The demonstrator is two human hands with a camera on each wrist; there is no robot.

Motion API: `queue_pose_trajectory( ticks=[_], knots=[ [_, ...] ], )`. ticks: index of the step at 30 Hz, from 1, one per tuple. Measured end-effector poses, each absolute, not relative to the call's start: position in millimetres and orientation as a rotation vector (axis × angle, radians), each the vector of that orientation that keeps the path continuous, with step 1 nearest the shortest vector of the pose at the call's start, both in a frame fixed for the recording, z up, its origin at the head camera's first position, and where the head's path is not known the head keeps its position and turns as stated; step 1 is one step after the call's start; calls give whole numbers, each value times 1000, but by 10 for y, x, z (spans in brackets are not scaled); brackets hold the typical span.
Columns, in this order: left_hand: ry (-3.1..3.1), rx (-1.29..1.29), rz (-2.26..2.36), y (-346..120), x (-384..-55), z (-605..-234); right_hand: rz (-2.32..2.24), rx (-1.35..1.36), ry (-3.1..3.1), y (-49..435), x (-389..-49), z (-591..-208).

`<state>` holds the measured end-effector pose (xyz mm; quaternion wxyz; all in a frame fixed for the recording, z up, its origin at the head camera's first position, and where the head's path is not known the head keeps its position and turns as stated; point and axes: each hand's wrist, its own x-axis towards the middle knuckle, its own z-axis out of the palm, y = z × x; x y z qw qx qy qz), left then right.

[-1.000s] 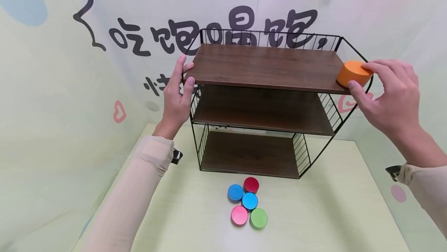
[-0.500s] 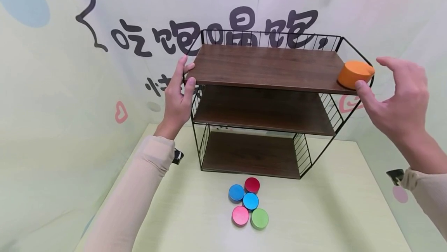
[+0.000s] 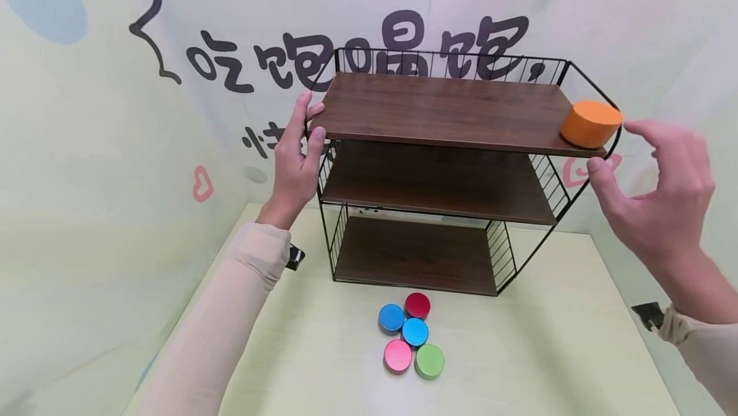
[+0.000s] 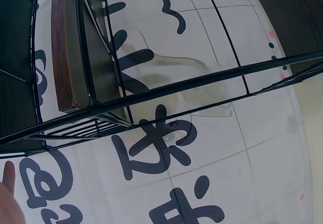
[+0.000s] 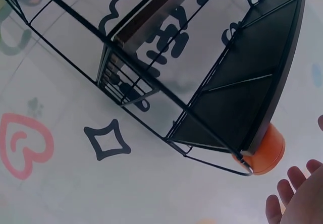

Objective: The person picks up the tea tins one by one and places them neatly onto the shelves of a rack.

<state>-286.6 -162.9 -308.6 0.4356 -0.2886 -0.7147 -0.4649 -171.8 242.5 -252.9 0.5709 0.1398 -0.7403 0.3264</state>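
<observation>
A three-tier shelf rack (image 3: pixel 450 111) with dark wood boards and a black wire frame stands in front of me. My left hand (image 3: pixel 293 163) grips the top board's left front corner, thumb on the front and fingers round the frame. An orange cylindrical block (image 3: pixel 590 126) sits on the top board at its right front corner. Just right of that block is my right hand (image 3: pixel 669 191), thumb and fingers spread apart and holding nothing. In the right wrist view the orange block (image 5: pixel 271 151) juts past the board's edge, with the fingertips (image 5: pixel 285 191) apart from it.
On the pale table (image 3: pixel 323 352) before the rack lie several round blocks close together: a red one (image 3: pixel 418 305), two blue ones (image 3: pixel 392 318), a pink one (image 3: pixel 398 356) and a green one (image 3: pixel 429 361). A printed wall cloth (image 3: pixel 242 12) hangs behind and at both sides.
My right hand has let go of the orange block and moved a little right and down, its thumb now by the board's corner. The block stays on the top board; my left hand keeps its grip.
</observation>
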Motion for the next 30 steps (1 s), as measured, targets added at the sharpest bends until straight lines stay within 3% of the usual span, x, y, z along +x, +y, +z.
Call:
queue_pose_trajectory(
  ticks=[19,30],
  knots=[
    [-1772,-721,-1174,-1618,-2875,-3093,798,567,-1806,2173,-1563,-3130],
    [-1777,-712,-1177,-1617,-2881,-3099,793,711,-1973,2231,-1597,-3669]
  ],
)
